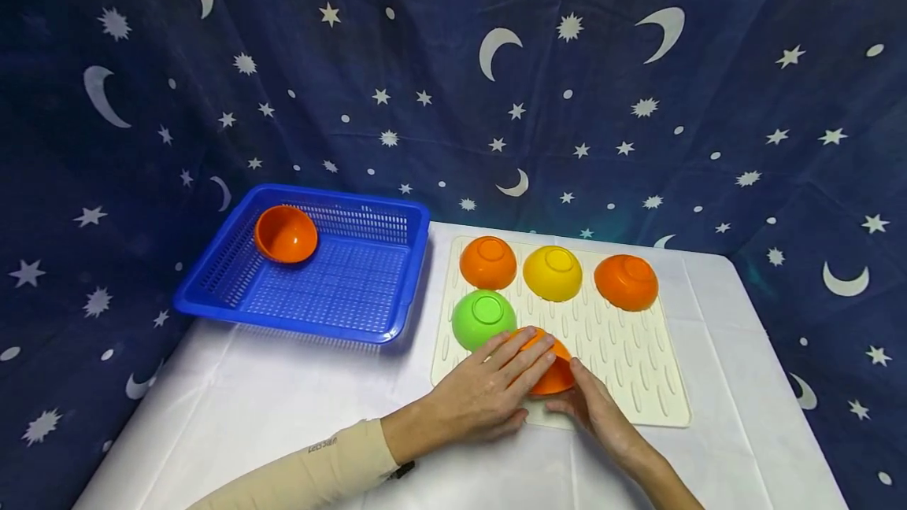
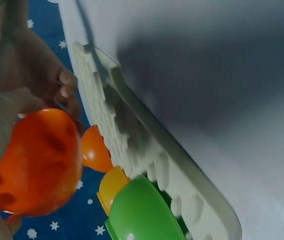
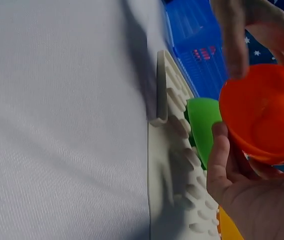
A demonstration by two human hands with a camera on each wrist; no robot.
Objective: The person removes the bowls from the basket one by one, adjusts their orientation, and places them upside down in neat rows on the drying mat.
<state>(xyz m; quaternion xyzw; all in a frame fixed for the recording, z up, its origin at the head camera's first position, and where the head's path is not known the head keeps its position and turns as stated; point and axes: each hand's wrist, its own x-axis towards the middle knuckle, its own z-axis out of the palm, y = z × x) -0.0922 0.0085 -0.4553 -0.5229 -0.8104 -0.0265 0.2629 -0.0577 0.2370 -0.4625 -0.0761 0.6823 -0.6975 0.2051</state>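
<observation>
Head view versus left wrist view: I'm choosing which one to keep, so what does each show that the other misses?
Only the head view shows the blue basket with an orange bowl inside, the far orange bowl on the mat, and the left hand laid over the near orange bowl.

Only the left wrist view shows the mat's raised ribs side-on and the near bowl tilted off the mat.

Both show the right hand, white mat, green bowl, yellow bowl and white tablecloth.
</observation>
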